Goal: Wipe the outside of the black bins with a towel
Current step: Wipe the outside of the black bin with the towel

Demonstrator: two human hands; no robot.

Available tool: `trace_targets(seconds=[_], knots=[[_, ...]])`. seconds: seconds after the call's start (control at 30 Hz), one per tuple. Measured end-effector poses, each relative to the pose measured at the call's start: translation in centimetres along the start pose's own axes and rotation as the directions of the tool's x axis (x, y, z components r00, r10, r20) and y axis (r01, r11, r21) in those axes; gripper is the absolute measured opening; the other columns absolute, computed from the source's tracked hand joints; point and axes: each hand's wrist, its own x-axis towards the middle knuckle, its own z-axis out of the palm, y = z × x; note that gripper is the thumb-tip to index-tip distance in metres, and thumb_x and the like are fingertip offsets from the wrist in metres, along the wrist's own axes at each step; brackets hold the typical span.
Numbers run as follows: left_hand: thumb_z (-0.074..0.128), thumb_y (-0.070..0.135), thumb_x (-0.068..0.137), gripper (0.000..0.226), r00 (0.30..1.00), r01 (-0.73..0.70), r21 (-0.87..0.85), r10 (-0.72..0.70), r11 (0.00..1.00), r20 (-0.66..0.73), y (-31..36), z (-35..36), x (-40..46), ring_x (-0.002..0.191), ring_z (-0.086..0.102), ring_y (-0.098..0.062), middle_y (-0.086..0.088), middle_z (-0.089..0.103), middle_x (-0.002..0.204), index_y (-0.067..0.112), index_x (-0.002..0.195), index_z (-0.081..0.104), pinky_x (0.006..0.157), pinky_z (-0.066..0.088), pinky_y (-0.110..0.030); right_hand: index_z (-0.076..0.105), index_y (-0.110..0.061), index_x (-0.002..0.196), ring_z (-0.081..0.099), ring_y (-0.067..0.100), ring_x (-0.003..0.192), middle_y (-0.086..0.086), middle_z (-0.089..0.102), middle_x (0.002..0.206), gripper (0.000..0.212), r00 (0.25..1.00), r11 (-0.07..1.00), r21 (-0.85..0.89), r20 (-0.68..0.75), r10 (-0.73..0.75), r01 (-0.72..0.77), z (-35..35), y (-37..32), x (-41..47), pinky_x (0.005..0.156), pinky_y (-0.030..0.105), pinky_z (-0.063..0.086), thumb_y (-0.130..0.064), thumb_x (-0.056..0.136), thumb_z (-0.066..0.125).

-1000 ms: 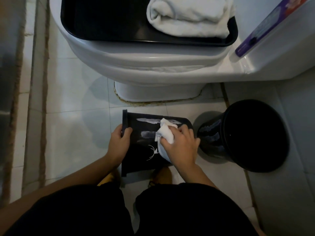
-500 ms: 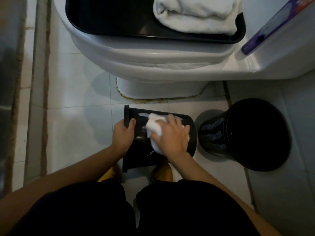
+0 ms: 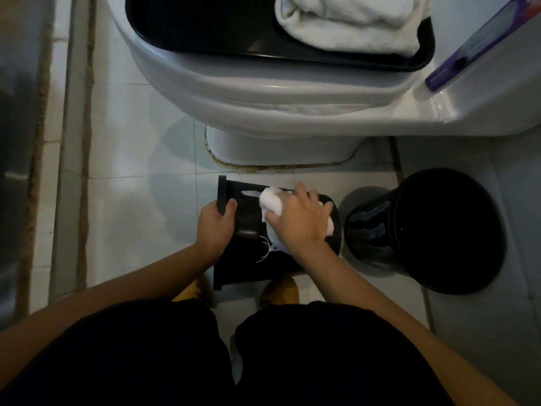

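Observation:
A black bin (image 3: 248,227) lies on its side on the tiled floor in front of me, its rim to the left. My left hand (image 3: 215,227) grips that rim and steadies the bin. My right hand (image 3: 301,221) presses a crumpled white towel (image 3: 270,202) against the bin's upper side wall, fingers spread over it. A second black bin (image 3: 445,227) stands upright to the right, with streaky reflections on its wall. It is apart from both hands.
A white toilet (image 3: 278,95) rises just behind the bins, carrying a black tray (image 3: 205,27) with a folded white towel (image 3: 351,22). A purple bottle (image 3: 474,45) lies at the upper right. My knees and yellow shoes (image 3: 281,291) are near the lying bin.
My right hand has slid the towel up and away over the bin's side, toward its far edge. The left hand kept its hold on the rim.

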Motion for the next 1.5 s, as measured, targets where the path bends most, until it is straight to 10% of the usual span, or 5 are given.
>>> trace_targets(seconds=[0.13,0.57,0.77,1.0,1.5], knots=[[0.051,0.027,0.099,0.025,0.999,-0.028,0.008,0.028,1.0,-0.037,-0.7,-0.1,-0.2,0.078,0.064,-0.011,-0.005,0.067,0.087,0.006,0.102,0.063,0.061,0.047,-0.019,0.06,-0.035,0.124,0.042,0.025,0.118,0.0,0.047,0.126,0.05,0.932,0.933,0.019,0.025,-0.361,0.36,1.1,-1.5,-2.1,0.096,0.052,0.034,-0.058,0.079,0.063],[0.052,0.028,0.098,0.027,0.997,-0.043,0.05,0.046,0.998,-0.06,-0.5,0.0,0.3,0.075,0.064,-0.015,-0.006,0.067,0.083,0.004,0.097,0.064,0.058,0.045,-0.019,0.06,-0.038,0.123,0.043,0.022,0.11,-0.002,0.046,0.118,0.05,0.938,0.934,0.094,-0.003,-0.346,0.345,1.1,-1.1,-3.2,0.09,0.045,0.033,-0.057,0.077,0.065],[0.047,0.029,0.1,0.02,0.999,-0.025,0.054,0.027,0.998,-0.033,0.0,0.3,-0.4,0.076,0.059,-0.003,0.004,0.061,0.082,0.013,0.098,0.059,0.06,0.043,-0.015,0.058,-0.028,0.131,0.045,0.025,0.114,0.004,0.048,0.124,0.053,0.911,0.883,0.25,-0.002,0.412,-0.398,1.2,4.0,-1.6,0.092,0.044,0.035,-0.055,0.085,0.059],[0.048,0.03,0.1,0.02,0.998,-0.014,0.058,0.018,0.998,-0.057,-0.2,0.1,-0.2,0.073,0.058,-0.002,0.006,0.06,0.079,0.013,0.098,0.059,0.06,0.042,-0.016,0.061,-0.038,0.124,0.044,0.021,0.107,-0.003,0.045,0.112,0.051,0.999,0.987,0.154,-0.015,-0.047,0.049,2.3,3.2,-3.9,0.082,0.037,0.031,-0.059,0.077,0.062],[0.048,0.028,0.1,0.028,0.995,0.07,-0.023,-0.071,0.997,-0.076,0.9,0.5,0.3,0.09,0.062,-0.019,-0.007,0.065,0.098,0.007,0.113,0.06,0.079,0.05,-0.03,0.06,-0.026,0.125,0.049,0.033,0.119,0.009,0.05,0.125,0.044,0.838,0.774,0.397,-0.021,0.545,-0.493,1.1,6.6,0.6,0.097,0.05,0.038,-0.049,0.088,0.057]])
